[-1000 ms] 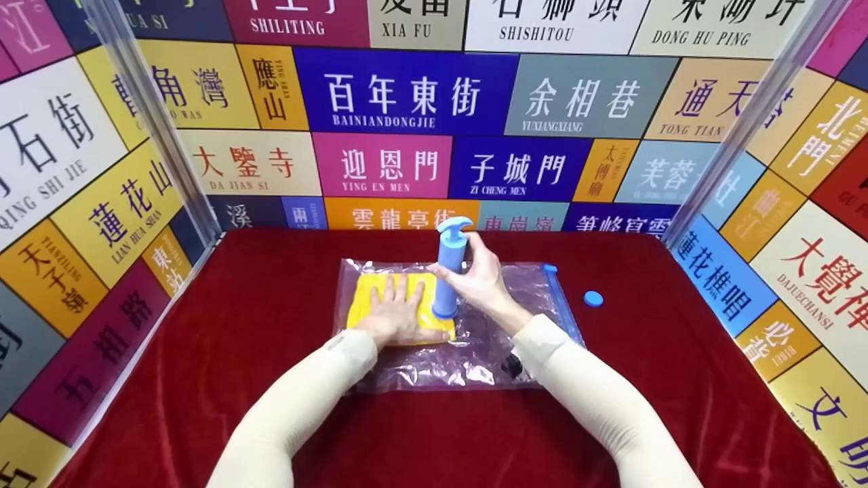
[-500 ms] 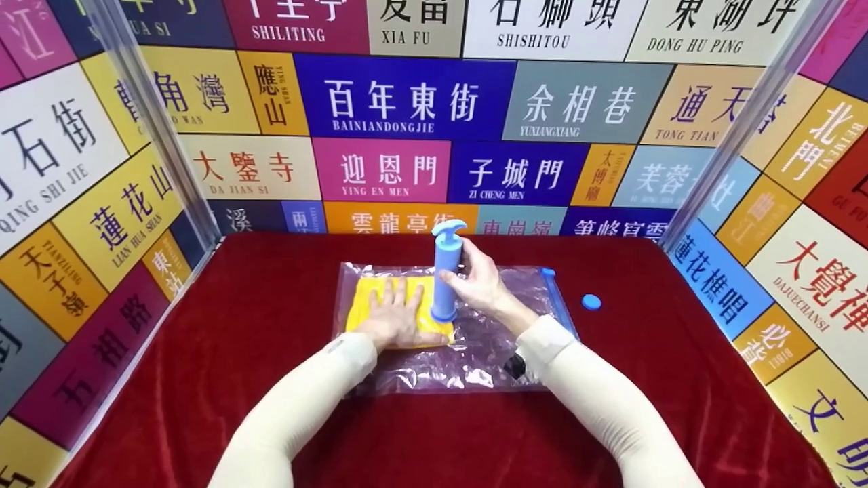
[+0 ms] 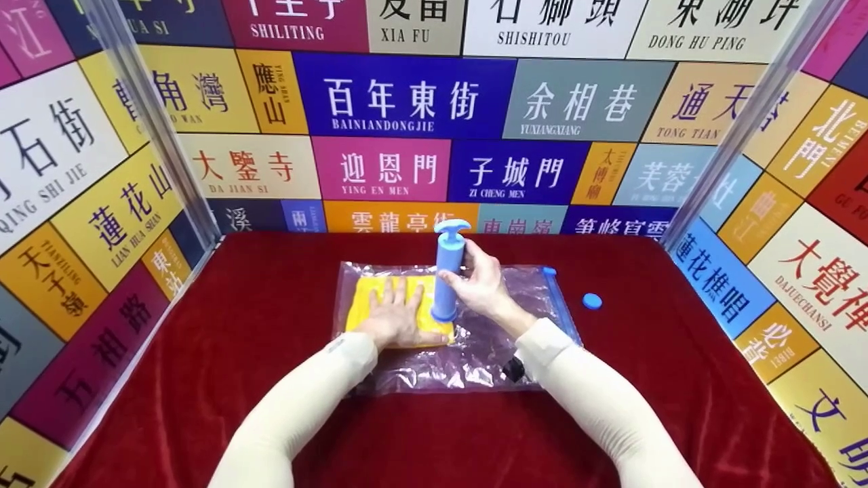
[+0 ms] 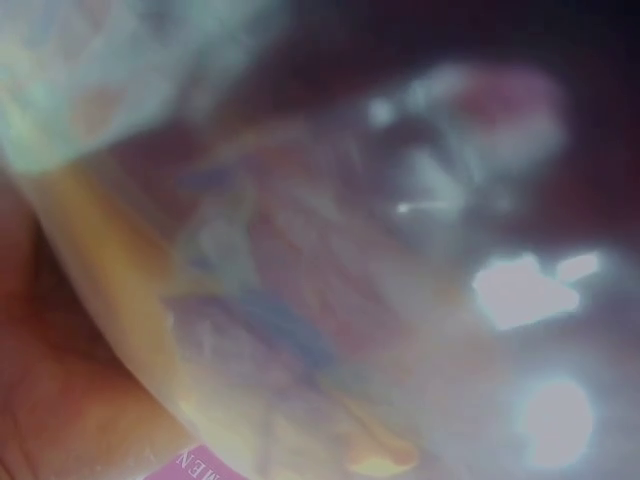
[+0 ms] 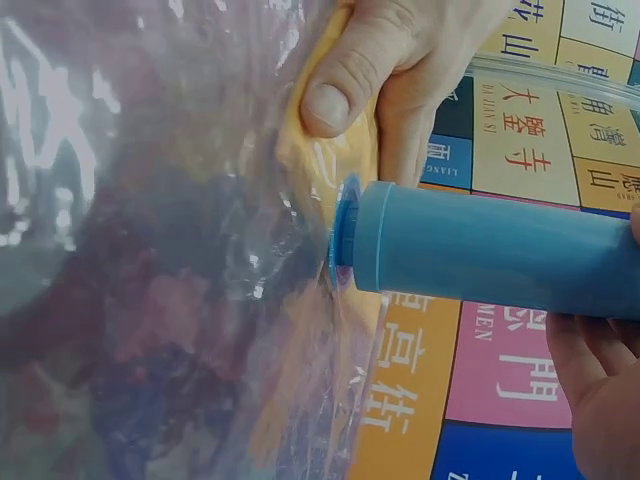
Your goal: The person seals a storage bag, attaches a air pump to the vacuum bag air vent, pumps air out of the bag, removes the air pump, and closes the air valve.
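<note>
Since the frame half a second earlier, the handle [image 3: 453, 229] of the blue pump [image 3: 445, 293] has swung to a more level set; its foot holds station at eleven o'clock of the clear bag's [image 3: 434, 374] centre. Right hand [image 3: 483, 279]: curled around the cylinder. Left hand [image 3: 393, 318]: fingers spread, pressing the yellow bundle [image 3: 359, 310] at ten o'clock. Blue cap [image 3: 592, 301]: off the bag, towards three o'clock. The pump's seating is judged undisturbed, the change a reorientation only.

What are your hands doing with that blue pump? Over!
Left hand flat over yellow bundle in clear bag. Right hand grips blue pump, its foot at the bag's blue valve. Blue cap off to the side, clear of both hands.
</note>
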{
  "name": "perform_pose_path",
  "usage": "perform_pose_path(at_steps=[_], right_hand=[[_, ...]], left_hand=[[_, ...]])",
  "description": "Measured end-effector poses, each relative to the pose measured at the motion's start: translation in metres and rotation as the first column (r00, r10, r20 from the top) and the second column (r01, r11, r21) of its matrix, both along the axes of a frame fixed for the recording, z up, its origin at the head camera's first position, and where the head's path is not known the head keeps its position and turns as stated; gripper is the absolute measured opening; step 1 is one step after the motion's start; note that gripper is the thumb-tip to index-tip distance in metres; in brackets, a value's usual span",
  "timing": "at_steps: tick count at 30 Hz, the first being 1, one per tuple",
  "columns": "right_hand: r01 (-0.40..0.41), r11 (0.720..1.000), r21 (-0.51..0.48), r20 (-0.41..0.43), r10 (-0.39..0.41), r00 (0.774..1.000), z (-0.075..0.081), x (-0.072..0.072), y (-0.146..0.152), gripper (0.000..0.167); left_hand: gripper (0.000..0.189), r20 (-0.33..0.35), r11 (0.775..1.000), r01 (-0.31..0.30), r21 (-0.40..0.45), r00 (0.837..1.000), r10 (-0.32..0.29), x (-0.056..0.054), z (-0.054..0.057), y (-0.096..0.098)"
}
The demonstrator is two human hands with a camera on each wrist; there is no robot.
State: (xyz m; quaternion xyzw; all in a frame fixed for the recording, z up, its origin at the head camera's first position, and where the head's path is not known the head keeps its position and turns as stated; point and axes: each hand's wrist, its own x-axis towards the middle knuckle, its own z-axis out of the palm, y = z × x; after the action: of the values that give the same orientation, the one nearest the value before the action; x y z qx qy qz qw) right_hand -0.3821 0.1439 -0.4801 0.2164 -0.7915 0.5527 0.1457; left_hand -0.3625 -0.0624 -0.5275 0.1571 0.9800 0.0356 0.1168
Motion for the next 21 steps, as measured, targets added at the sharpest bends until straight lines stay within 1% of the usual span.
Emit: perform_pose_path(at_steps=[6, 10, 14, 16, 21], right_hand=[[0.071, 0.997, -0.001, -0.044, -0.071, 0.996, -0.0060, 0.0043, -0.0004, 0.056], [0.099, 0.995, -0.002, -0.075, -0.099, 0.992, -0.0078, 0.0068, -0.0017, 0.055], [0.119, 0.993, 0.005, -0.096, -0.118, 0.988, -0.0099, 0.0081, -0.0017, 0.057], [0.106, 0.994, 0.000, -0.087, -0.106, 0.991, -0.0100, 0.0077, -0.0008, 0.057], [0.072, 0.997, -0.029, -0.025, -0.073, 0.997, -0.0064, 0.0033, 0.0042, 0.057]], left_hand=[[0.134, -0.002, 1.000, -0.013, 0.005, 1.000, 0.013, 0.0005, -0.0007, 0.0011], [0.134, -0.002, 1.000, -0.021, 0.019, 1.000, 0.021, 0.0000, 0.0010, 0.0035], [0.135, 0.011, 0.999, -0.026, 0.035, 1.000, 0.026, 0.0015, 0.0012, 0.0046], [0.135, 0.009, 0.999, -0.026, 0.029, 1.000, 0.026, 0.0018, 0.0008, 0.0045], [0.136, -0.005, 0.999, -0.024, 0.022, 1.000, 0.024, 0.0004, 0.0008, 0.0027]])
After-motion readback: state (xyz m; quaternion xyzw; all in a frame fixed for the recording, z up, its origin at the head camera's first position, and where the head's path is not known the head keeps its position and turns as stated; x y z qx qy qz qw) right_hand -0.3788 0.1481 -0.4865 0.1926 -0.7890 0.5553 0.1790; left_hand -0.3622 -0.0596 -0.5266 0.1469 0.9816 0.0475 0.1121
